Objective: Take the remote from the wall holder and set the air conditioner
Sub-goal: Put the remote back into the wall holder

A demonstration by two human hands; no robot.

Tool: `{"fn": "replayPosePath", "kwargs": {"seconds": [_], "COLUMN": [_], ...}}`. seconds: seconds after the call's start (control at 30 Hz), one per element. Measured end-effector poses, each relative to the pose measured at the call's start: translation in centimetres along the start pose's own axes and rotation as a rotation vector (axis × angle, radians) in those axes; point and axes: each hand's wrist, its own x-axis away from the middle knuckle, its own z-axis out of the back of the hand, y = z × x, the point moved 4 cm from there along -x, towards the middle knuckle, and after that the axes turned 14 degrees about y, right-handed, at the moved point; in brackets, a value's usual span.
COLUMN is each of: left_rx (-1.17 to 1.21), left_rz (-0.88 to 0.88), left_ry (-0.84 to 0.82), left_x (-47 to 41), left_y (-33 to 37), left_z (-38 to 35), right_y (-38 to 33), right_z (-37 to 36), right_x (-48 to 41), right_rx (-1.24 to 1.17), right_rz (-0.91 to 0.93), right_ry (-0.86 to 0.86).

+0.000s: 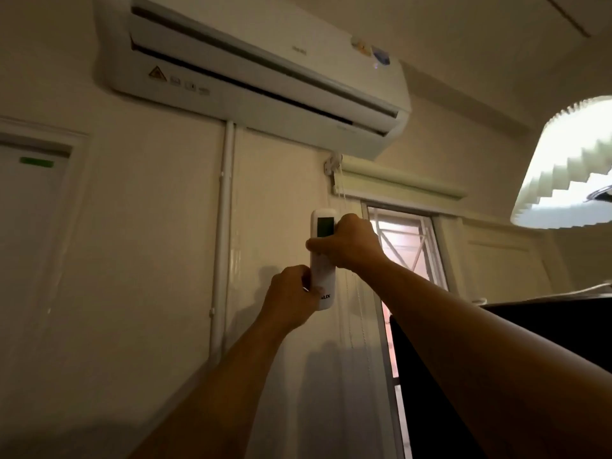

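A white remote (322,273) with a dark screen near its top stands upright in front of the wall, held up in both hands. My left hand (291,298) grips its lower end from the left. My right hand (347,243) wraps its middle from the right, the thumb lying across the front below the screen. The white air conditioner (251,71) hangs on the wall above and to the left, its flap slightly open. The wall holder is hidden behind the remote and hands.
A white pipe (222,233) runs down the wall left of the remote. A roller blind (397,183) and window (407,253) are to the right. A dark cabinet (496,342) stands at lower right, a lit lampshade (569,170) above it. A door frame (39,193) is at left.
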Motion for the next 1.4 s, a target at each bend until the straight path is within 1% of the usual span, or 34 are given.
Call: {"fn": "replayPosePath", "kwargs": {"seconds": [0.07,0.2,0.3,0.43,0.6,0.8,0.97,1.17,1.4], "left_rx": [-0.03,-0.088,-0.136,-0.207,-0.324,-0.395,-0.404,-0.408,-0.39], "left_rz": [0.021,0.097,0.154,0.243,0.29,0.306,0.297,0.284,0.283], "left_ry": [-0.032,-0.045,-0.056,-0.097,-0.158,-0.199,-0.21,-0.167,-0.169], "left_x": [0.8,2.6,4.3,6.5,9.5,12.4,13.7,14.2,15.2], "left_y": [-1.4,-4.3,-7.3,-11.4,-15.8,-19.3,-20.9,-21.7,-22.5], "left_z": [0.0,0.1,-0.4,-1.3,-2.1,-2.0,-1.8,-2.5,-2.9], "right_y": [1.1,3.4,5.0,7.6,11.1,12.8,13.5,14.0,14.9], "right_z": [-1.5,-4.6,-7.1,-10.5,-14.1,-16.7,-17.8,-18.1,-18.3], "right_x": [1.0,3.5,5.5,8.1,11.7,15.2,16.8,17.4,18.1], "right_rx": [-0.006,-0.014,0.027,0.06,0.076,0.082,0.103,0.1,0.093], "right_rz": [-0.026,-0.079,-0.078,-0.084,-0.134,-0.124,-0.12,-0.108,-0.143], "right_ry": [-0.018,-0.053,-0.072,-0.138,-0.193,-0.247,-0.291,-0.283,-0.271]}}
